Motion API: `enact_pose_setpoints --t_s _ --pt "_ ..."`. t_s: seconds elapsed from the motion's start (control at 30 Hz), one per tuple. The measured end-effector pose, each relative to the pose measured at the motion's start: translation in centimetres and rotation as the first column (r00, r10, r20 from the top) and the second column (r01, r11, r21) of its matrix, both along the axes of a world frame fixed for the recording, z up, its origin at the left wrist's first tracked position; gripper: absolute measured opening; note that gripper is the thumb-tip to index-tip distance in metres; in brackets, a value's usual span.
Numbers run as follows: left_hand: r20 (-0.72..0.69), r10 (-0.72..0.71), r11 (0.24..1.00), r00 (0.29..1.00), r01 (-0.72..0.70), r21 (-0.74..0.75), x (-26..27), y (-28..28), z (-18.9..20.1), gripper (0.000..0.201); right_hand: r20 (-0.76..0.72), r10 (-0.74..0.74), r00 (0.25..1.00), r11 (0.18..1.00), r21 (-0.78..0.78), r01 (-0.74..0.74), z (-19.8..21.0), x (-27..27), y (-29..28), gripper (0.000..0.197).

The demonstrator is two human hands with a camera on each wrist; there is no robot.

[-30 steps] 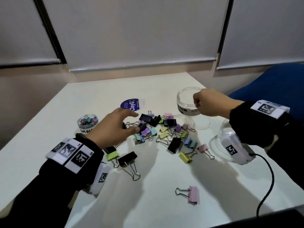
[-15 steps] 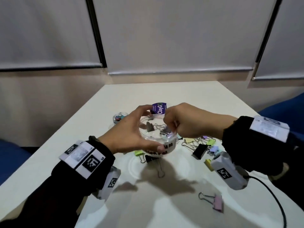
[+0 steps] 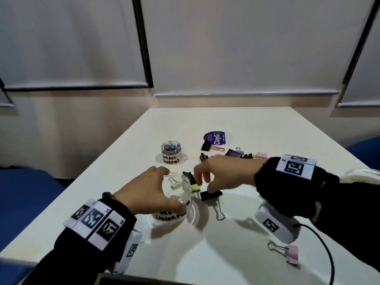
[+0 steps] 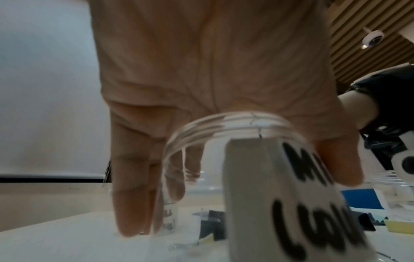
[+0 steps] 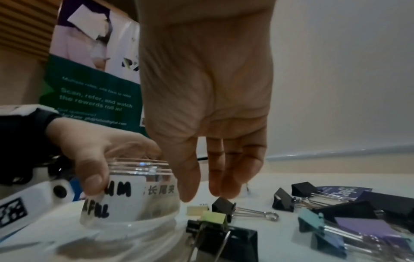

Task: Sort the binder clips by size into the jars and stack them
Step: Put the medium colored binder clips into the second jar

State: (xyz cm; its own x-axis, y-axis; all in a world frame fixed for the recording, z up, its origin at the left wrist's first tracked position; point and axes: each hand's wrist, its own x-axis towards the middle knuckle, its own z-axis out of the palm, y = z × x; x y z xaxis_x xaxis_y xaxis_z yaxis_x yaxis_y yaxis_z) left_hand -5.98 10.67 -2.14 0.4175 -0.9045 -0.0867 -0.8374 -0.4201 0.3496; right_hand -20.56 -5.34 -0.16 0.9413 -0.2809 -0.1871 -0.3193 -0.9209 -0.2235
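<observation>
My left hand [image 3: 160,190] grips a clear jar [image 3: 170,215] labelled for medium colourful clips, thumb on the near side and fingers on the far side. The jar [image 4: 280,186] stands on the table. My right hand [image 3: 205,186] hovers just right of the jar [image 5: 125,193], its fingers [image 5: 226,177] hanging relaxed and holding nothing. Under it lie a green clip [image 3: 195,188] and a large black clip [image 3: 210,195]. A small jar [image 3: 171,153] of small coloured clips stands further back.
More black and coloured clips [image 3: 234,153] lie scattered behind my right hand, beside a purple lid [image 3: 214,137]. A pink clip [image 3: 292,257] lies near the front edge on the right. Another clear jar [image 3: 362,175] shows at the right edge, and a cable [image 3: 320,239] trails there.
The jar was held up by both hands; now it stands on the table in my left hand alone. My right hand has left it and hangs over the clips to its right.
</observation>
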Motion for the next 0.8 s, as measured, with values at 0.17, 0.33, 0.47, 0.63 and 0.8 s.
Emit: enact_pose_setpoints --t_s 0.17,0.33,0.47,0.63,0.8 --pt "-0.009 -0.024 0.995 1.0 0.024 0.093 0.5 0.8 -0.8 0.116 -0.155 0.039 0.987 0.99 -0.127 -0.059 -1.5 0.6 0.7 0.013" --pt "-0.019 -0.039 0.994 0.999 0.041 0.106 0.6 1.1 -1.5 0.126 -0.089 -0.005 0.996 0.964 -0.267 -0.019 -1.3 1.2 0.3 0.022" --pt "-0.052 -0.037 0.997 0.998 0.04 0.06 0.3 1.1 -1.4 0.117 -0.138 0.058 0.989 0.971 -0.22 -0.088 -1.5 2.8 1.5 0.041" --pt "-0.062 -0.053 0.997 0.997 0.056 0.048 0.7 1.2 -2.0 0.118 -0.161 0.041 0.986 0.979 -0.19 -0.072 -2.8 4.0 2.0 0.021" --pt "-0.115 -0.064 0.997 0.991 0.068 0.026 1.0 0.8 -2.0 0.116 -0.12 -0.001 0.993 0.979 -0.205 -0.024 -3.6 4.3 1.3 0.019"
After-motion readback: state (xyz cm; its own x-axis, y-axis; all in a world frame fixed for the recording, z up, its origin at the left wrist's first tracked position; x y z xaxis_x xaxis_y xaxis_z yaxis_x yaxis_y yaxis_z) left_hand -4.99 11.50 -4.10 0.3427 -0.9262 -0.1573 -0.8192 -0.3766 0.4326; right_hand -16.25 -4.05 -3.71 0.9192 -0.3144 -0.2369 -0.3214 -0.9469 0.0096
